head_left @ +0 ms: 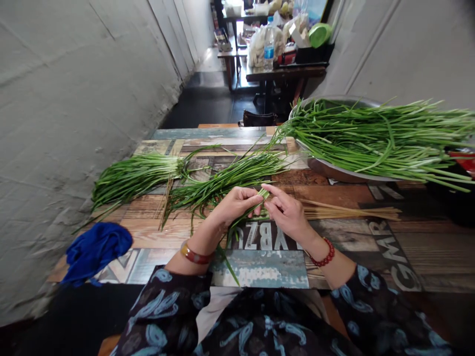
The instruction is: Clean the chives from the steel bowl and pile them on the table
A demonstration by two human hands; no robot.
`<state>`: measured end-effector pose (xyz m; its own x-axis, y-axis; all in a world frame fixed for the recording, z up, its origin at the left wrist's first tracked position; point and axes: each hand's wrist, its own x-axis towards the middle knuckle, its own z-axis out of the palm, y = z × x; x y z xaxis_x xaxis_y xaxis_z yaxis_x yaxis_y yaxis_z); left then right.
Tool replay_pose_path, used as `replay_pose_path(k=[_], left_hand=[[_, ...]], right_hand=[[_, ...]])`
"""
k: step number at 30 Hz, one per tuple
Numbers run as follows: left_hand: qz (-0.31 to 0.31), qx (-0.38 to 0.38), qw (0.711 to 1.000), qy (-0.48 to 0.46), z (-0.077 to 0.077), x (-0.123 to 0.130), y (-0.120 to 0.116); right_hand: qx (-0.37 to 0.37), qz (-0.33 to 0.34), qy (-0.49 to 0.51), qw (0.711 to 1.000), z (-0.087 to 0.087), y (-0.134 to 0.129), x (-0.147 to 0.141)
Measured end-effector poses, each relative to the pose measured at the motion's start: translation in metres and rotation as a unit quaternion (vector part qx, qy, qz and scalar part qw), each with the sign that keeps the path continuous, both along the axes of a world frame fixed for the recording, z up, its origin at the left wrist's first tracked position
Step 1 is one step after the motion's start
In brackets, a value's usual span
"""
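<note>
My left hand (239, 202) is closed around a few garlic chives (237, 228), whose green leaves trail down toward the table's near edge. At the pale stem ends, my right hand (284, 210) pinches the same chives, its index finger stretched along them. Whether a skewer is between the fingers, I cannot tell. Just beyond my hands lies a loose pile of chives (230, 178). A neater bundle of chives (143, 175) rests to the left, over a few thin bamboo skewers (163, 202). More bamboo skewers (349, 211) lie in a row right of my right hand.
A large metal basin (334, 170) heaped with chives (374, 136) stands at the right of the wood-patterned table (260, 267). A blue cloth (98, 249) lies near the left edge, beside the wall. Farther off, another table (285, 72) carries a water bottle (269, 47) and bags.
</note>
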<state>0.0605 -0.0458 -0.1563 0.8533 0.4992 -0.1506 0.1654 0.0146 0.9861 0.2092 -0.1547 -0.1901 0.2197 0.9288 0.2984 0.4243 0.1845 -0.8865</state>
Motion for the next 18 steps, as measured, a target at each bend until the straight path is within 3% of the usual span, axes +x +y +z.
replay_pose_path(k=[6,9,11,16,18], left_hand=[[0.025,0.034,0.999,0.01,0.0,-0.003,0.005],[0.005,0.061,0.997,0.036,0.003,-0.005,0.009],[0.004,0.079,0.996,0.048,0.003,-0.007,0.011],[0.13,0.101,0.986,0.04,-0.005,-0.007,0.026],[0.14,0.171,0.974,0.053,-0.011,-0.003,0.034]], right_hand=[[-0.104,0.006,0.127,0.986,-0.002,0.002,0.0],[-0.137,0.043,0.12,0.982,0.001,0.002,-0.002],[-0.123,0.049,0.084,0.988,0.004,0.002,-0.003],[-0.056,0.017,0.016,0.998,0.004,0.003,-0.002],[-0.03,0.008,-0.006,1.0,0.001,0.005,-0.002]])
